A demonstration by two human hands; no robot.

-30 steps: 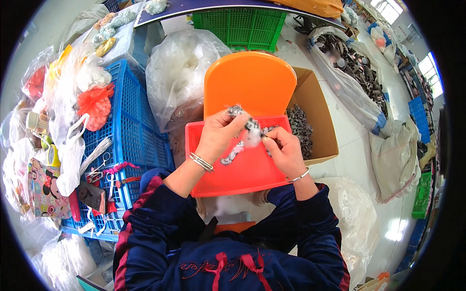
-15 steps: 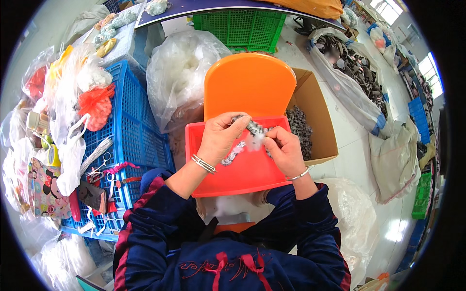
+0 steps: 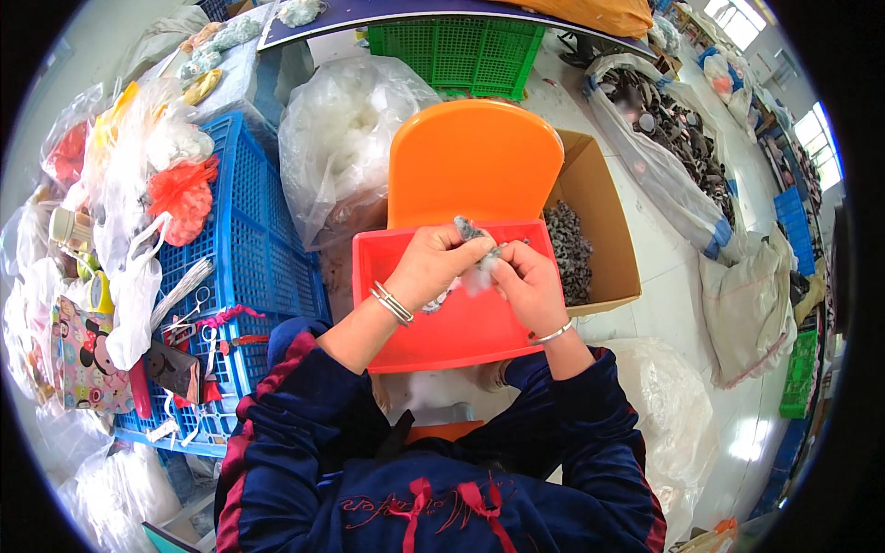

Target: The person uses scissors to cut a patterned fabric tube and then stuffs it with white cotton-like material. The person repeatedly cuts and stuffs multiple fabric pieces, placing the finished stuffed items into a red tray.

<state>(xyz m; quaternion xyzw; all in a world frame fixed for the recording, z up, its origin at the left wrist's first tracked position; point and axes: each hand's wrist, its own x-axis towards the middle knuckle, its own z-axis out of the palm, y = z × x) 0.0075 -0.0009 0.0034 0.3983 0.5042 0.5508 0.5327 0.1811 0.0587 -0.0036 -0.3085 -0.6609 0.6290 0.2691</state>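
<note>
Over a red tray (image 3: 398,343), both my hands are closed on one small grey-and-white patterned plush fabric piece (image 3: 468,229). My left hand (image 3: 433,265) pinches it, and part of it sticks up past the thumb and forefinger. Against its other side, the fingertips of my right hand (image 3: 532,288) press a tuft of white stuffing (image 3: 477,279). The fingers hide much of the piece, and the exact edge where the stuffing meets the fabric is not visible. Another patterned bit shows below my left fingers, partly covered by the hand.
An orange chair (image 3: 475,166) stands beyond the tray. At its right, a cardboard box (image 3: 613,249) holds many grey patterned pieces. A clear bag of white stuffing (image 3: 341,129) sits left of the chair. Scissors (image 3: 189,313) and a phone (image 3: 173,371) lie on the blue crate (image 3: 267,240).
My hands have come closer together. The fabric piece, stretched out between them before, is now bunched up and points upward from my left fingers, with the stuffing pressed against it.
</note>
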